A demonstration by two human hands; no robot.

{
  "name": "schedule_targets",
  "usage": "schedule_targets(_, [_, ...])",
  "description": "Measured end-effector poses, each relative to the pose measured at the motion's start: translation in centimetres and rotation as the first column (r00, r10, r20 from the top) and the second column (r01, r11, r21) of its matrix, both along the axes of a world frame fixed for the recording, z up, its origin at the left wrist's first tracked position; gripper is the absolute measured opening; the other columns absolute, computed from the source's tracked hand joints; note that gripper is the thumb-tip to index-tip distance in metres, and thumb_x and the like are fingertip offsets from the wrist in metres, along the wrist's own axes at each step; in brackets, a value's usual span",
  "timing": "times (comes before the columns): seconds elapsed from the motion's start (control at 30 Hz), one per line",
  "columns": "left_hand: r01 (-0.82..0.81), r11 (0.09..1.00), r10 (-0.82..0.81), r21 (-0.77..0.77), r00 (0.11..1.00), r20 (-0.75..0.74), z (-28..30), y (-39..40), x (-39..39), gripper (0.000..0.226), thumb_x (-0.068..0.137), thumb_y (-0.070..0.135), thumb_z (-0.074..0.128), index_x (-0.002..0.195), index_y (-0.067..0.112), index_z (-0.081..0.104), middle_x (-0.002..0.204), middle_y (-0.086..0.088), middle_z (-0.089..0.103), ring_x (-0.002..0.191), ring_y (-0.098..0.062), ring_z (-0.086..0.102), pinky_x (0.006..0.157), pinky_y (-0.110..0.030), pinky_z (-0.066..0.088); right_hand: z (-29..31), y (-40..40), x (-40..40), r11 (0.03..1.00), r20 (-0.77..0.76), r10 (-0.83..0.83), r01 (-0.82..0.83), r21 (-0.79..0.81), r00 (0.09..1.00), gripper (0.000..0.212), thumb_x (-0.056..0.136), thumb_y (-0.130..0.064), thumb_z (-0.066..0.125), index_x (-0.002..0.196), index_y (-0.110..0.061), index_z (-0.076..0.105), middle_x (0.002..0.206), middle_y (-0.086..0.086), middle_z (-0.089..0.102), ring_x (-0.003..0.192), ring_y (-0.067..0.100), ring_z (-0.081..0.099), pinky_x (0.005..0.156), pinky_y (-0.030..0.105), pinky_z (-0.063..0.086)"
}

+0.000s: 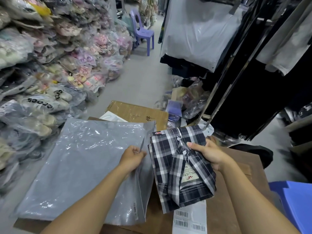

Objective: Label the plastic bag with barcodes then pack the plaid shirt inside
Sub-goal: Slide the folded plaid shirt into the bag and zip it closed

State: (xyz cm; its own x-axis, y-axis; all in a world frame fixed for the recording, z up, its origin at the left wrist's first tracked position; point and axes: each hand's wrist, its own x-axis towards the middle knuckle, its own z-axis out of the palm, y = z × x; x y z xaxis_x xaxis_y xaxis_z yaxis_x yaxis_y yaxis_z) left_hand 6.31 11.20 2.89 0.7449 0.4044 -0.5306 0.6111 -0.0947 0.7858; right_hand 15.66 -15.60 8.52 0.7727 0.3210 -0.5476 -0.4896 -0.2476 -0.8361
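Head view: glossy, crinkled grey plastic bag [81,166] lies flat at lower left on brown cardboard [228,208]. Left hand [133,158] pinches its open right edge. Right hand [207,153], fingers closed, grips the folded plaid shirt [170,166] at centre, just beside the bag. White barcode sheet [189,220] lies below.

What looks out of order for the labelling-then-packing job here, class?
The barcode sheet lies under the plaid shirt, while the plastic bag shows no label. Both hands, left and right, are already packing.
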Motion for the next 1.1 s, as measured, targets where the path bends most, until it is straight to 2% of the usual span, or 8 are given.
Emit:
schedule_targets(0.07, [-0.004, 0.995, -0.003, 0.102, 0.998, 0.065, 0.1, 0.2, -0.2, 0.013, 0.092, 0.028, 0.063, 0.102, 0.020, 0.064, 0.092, -0.006, 0.066, 0.087, -0.024, 0.065, 0.079, -0.036, 0.054, 0.2, 1.0, 0.1, 0.996, 0.009, 0.037, -0.036, -0.077, 0.999, 0.056, 0.080, -0.026, 0.083, 0.123, -0.006, 0.055, 0.100, 0.015, 0.079, 0.086, 0.029, 0.078, 0.069, 0.037, 0.061])
schedule_targets(0.23, [-0.046, 0.954, -0.014, 0.295, 0.980, 0.197, 1.5, 0.9, -0.3, 0.020, 0.098, 0.028, 0.051, 0.108, 0.018, 0.065, 0.087, 0.000, 0.063, 0.077, -0.018, 0.059, 0.068, -0.030, 0.045, 1.0, 3.6, 0.1, 0.939, 0.058, 0.282, -0.263, -0.222, 0.958, 0.030, 0.085, -0.026, 0.078, 0.109, -0.020, 0.062, 0.099, 0.000, 0.080, 0.089, 0.018, 0.077, 0.093, 0.043, 0.057])
schedule_targets(0.43, [0.060, 0.824, -0.192, 0.564, 0.965, 0.178, 2.8, 0.3, -0.2, 0.027, 0.098, 0.029, 0.044, 0.112, 0.016, 0.064, 0.104, -0.001, 0.060, 0.095, -0.022, 0.058, 0.081, -0.035, 0.048, 2.2, 8.1, 0.0, 0.741, 0.097, 0.623, -0.546, -0.391, 0.776, 0.031, 0.086, -0.027, 0.078, 0.115, -0.023, 0.066, 0.111, -0.009, 0.075, 0.098, 0.008, 0.071, 0.088, 0.026, 0.052])
schedule_targets(0.57, [0.111, 0.789, -0.289, 0.605, 0.935, 0.205, 3.3, -1.1, -1.0, 0.027, 0.096, 0.028, 0.046, 0.116, 0.017, 0.061, 0.103, 0.000, 0.062, 0.096, -0.023, 0.061, 0.082, -0.039, 0.052, 0.9, 11.8, 0.1, 0.545, 0.064, 0.772, -0.607, -0.578, 0.632, 0.029, 0.081, -0.033, 0.080, 0.101, -0.020, 0.064, 0.092, -0.006, 0.068, 0.080, 0.011, 0.063, 0.072, 0.027, 0.048])
schedule_targets(0.73, [0.174, 0.780, -0.328, 0.601, 0.932, 0.155, 2.9, -1.2, -1.6, 0.037, 0.092, 0.024, 0.049, 0.127, 0.019, 0.058, 0.110, 0.002, 0.063, 0.098, -0.022, 0.063, 0.088, -0.042, 0.053, -2.0, 14.3, -0.5, 0.564, 0.209, 0.698, -0.345, -0.750, 0.685, 0.074, 0.068, -0.051, 0.081, 0.127, -0.018, 0.052, 0.122, 0.007, 0.063, 0.107, 0.028, 0.062, 0.090, 0.045, 0.055])
schedule_targets(0.8, [0.179, 0.789, -0.317, 0.587, 0.938, 0.139, 3.0, -1.0, -1.4, 0.037, 0.092, 0.025, 0.050, 0.127, 0.019, 0.058, 0.109, 0.001, 0.063, 0.098, -0.022, 0.062, 0.089, -0.042, 0.053, -2.4, 14.2, -1.1, 0.547, 0.275, 0.685, -0.227, -0.805, 0.675, 0.075, 0.071, -0.053, 0.079, 0.131, -0.021, 0.047, 0.122, 0.006, 0.064, 0.110, 0.031, 0.062, 0.090, 0.046, 0.053])
schedule_targets(0.97, [0.145, 0.839, -0.252, 0.525, 0.958, 0.137, 3.1, -0.7, 0.1, 0.035, 0.093, 0.023, 0.050, 0.126, 0.016, 0.061, 0.111, -0.003, 0.066, 0.100, -0.021, 0.061, 0.086, -0.036, 0.052, -2.7, 10.9, -1.4, 0.711, 0.397, 0.497, -0.099, -0.696, 0.771, 0.059, 0.076, -0.053, 0.079, 0.122, -0.027, 0.053, 0.126, -0.002, 0.062, 0.115, 0.021, 0.059, 0.095, 0.042, 0.053])
schedule_targets(1.1, [0.171, 0.828, -0.267, 0.534, 0.958, 0.108, 3.1, -0.9, 0.9, 0.033, 0.095, 0.020, 0.051, 0.126, 0.014, 0.059, 0.095, -0.001, 0.063, 0.080, -0.012, 0.058, 0.058, -0.018, 0.038, -2.4, 5.8, -1.1, 0.581, 0.151, 0.257, -0.027, -0.813, 0.955, 0.080, 0.086, -0.062, 0.062, 0.141, -0.009, 0.040, 0.143, 0.012, 0.051, 0.126, 0.033, 0.053, 0.099, 0.046, 0.050])
